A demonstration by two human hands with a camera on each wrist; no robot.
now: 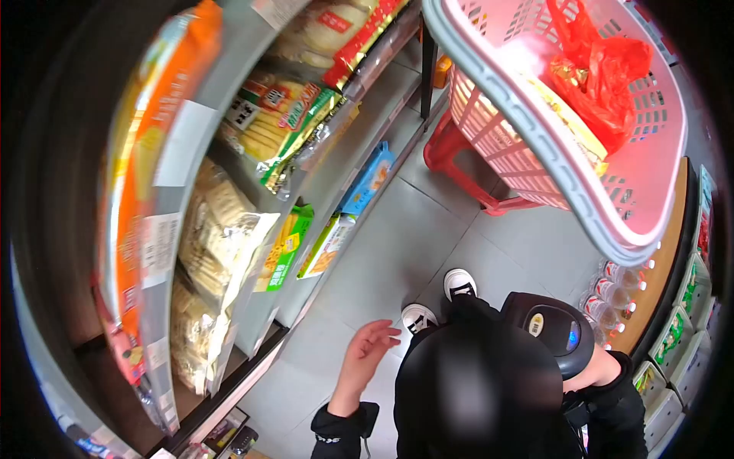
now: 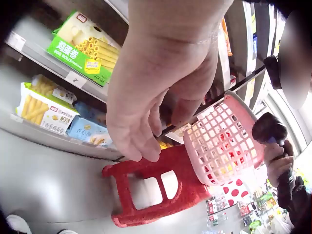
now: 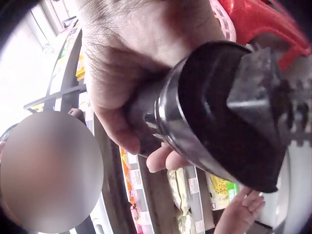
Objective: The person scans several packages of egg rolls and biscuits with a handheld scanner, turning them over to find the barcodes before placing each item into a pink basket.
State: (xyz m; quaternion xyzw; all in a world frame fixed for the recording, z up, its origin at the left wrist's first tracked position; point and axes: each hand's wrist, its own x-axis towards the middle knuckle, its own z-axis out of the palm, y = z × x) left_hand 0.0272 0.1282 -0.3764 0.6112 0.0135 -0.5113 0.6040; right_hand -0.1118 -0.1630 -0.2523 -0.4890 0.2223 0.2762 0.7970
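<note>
My right hand (image 3: 141, 48) grips a black handheld barcode scanner (image 1: 550, 333) by its handle, fingers and thumb wrapped round it. In the head view the scanner's head hides most of that hand. Empty and relaxed, my left hand (image 1: 369, 352) hangs over the floor beside the snack shelves, its fingers slightly bent. The left wrist view shows this hand (image 2: 156, 92) in front of a green egg roll box (image 2: 83, 48) on a shelf, overlapping the red stool (image 2: 156, 190). A pink basket (image 1: 508, 126) stands on the stool, holding a red plastic bag (image 1: 604, 84) and packaged food.
Shelves on the left carry bagged biscuits (image 1: 214, 229), a cracker pack (image 1: 283, 122) and a blue box (image 1: 368, 180). Clear bottles (image 1: 608, 294) and green-stocked bins (image 1: 673, 336) line the right side. Grey floor tiles (image 1: 428, 229) run between them.
</note>
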